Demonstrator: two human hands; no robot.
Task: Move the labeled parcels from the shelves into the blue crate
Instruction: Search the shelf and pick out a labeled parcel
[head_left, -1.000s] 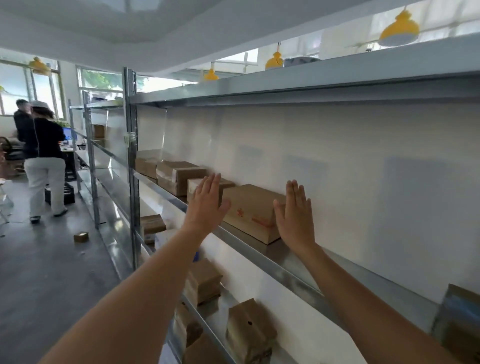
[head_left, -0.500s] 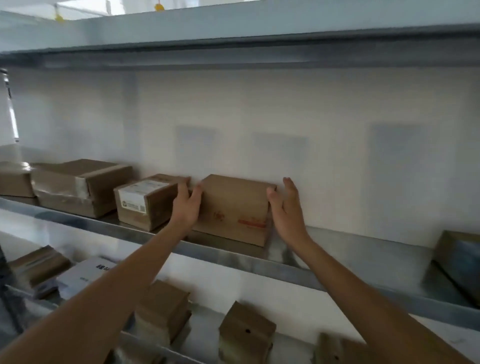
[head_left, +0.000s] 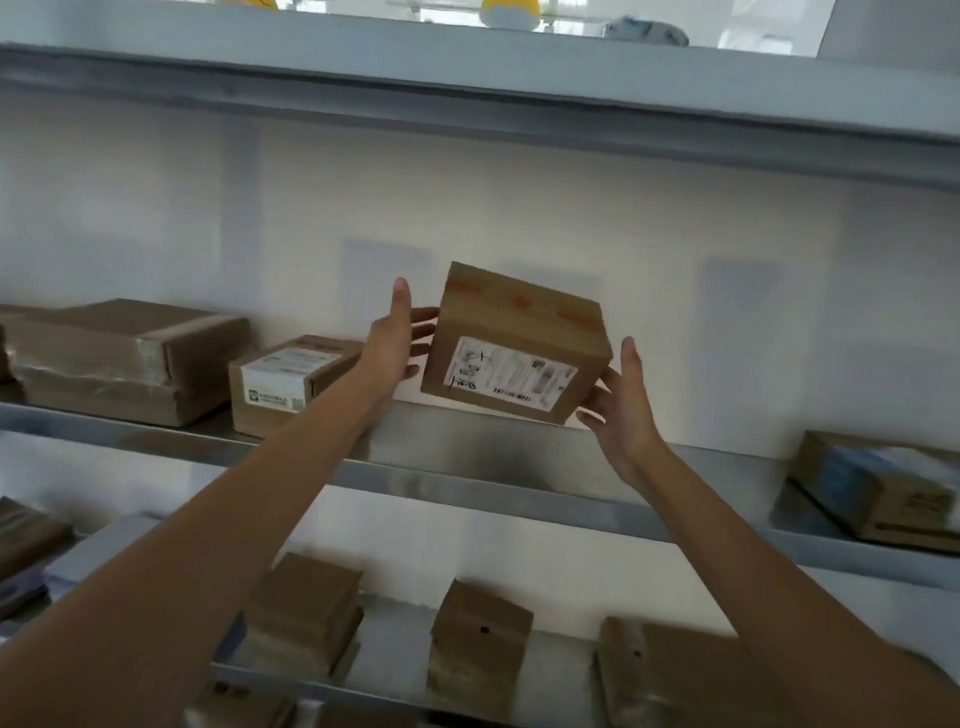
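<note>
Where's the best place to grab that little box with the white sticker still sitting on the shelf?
Probably by its two short ends, one hand from each side. The small labeled box sits flat on the shelf with its sticker facing up and front. The big taped parcel crowds its left end, so slide it forward first.
</note>
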